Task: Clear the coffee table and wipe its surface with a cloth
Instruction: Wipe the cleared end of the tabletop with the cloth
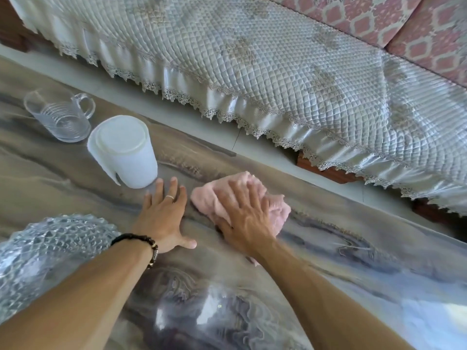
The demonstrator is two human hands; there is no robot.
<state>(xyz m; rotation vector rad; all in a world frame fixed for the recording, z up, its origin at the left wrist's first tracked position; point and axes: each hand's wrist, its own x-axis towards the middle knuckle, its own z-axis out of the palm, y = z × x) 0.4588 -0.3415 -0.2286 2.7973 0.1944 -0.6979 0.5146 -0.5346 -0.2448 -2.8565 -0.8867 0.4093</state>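
Observation:
A glossy marbled coffee table (341,261) fills the lower part of the view. My right hand (243,213) presses flat on a crumpled pink cloth (278,210) near the table's far edge. My left hand (164,213) lies flat on the bare table just left of the cloth, fingers spread, holding nothing. Its fingertips almost touch a white plastic jug (126,152). A clear glass mug (59,116) stands behind the jug at the far left. A cut-glass dish (50,248) sits at the near left, partly hidden by my left forearm.
Beyond the table's far edge runs a narrow strip of pale floor (265,147). Behind it stands a sofa under a quilted, lace-trimmed cover (252,59), with pink patterned cushions (379,16) at the top right.

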